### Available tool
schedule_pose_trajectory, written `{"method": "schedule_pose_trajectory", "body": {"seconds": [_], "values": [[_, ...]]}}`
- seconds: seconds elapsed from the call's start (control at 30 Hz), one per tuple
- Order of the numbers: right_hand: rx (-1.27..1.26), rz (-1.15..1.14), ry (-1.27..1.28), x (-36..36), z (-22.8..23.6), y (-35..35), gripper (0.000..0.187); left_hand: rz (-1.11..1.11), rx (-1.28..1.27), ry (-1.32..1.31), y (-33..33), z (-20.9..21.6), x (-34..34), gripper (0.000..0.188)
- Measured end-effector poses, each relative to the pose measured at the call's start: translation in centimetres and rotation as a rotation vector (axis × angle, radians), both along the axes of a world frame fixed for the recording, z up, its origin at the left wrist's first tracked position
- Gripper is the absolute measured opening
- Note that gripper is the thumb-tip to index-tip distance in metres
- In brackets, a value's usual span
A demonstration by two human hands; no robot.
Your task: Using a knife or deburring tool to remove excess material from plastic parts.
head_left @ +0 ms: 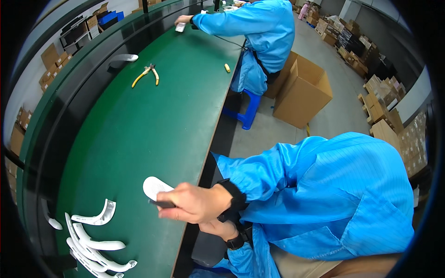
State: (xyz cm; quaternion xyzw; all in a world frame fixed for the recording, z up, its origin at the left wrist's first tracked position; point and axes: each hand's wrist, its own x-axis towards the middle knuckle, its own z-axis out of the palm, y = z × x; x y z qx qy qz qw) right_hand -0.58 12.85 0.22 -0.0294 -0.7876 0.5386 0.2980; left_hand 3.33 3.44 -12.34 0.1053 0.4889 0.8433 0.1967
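Plainly, the right hand [197, 204] was clamped on a dark narrow strip [163, 203], pinched between thumb and fingers, while a white perforated, round-ended piece [155, 186] jutted just past the fingers above the green workbench [167, 129]. The left hand [220, 229] sat close beneath the right wrist, partly hidden, so I could not tell what it gripped. Curved white plastic pieces [111, 245] lay heaped at lower left; yellow-handled pliers [150, 69] lay farther up, near a blue-clad co-worker's end [271, 23].
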Motion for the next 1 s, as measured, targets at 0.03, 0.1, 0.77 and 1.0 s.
{"method": "schedule_pose_trajectory", "body": {"seconds": [0.03, 0.1, 0.77, 1.0], "values": [[0.002, 0.002, -0.011, 0.1, -0.2, -0.1, 0.024, -0.027, -0.008, -0.003, -0.2, -0.1, 0.0, 0.034], [0.012, 0.003, -0.025, 0.1, -0.4, -0.5, 0.024, -0.082, -0.019, 0.0, -0.6, -0.6, -0.1, 0.034], [0.086, -0.009, 0.059, 0.3, 2.4, 0.7, 0.024, -0.128, -0.139, -0.038, -1.1, 0.5, -0.6, 0.039], [0.079, 0.002, -0.038, 1.0, -0.6, 0.4, 0.026, -0.134, -0.17, 0.062, -1.2, 2.1, -0.7, 0.042]]}}
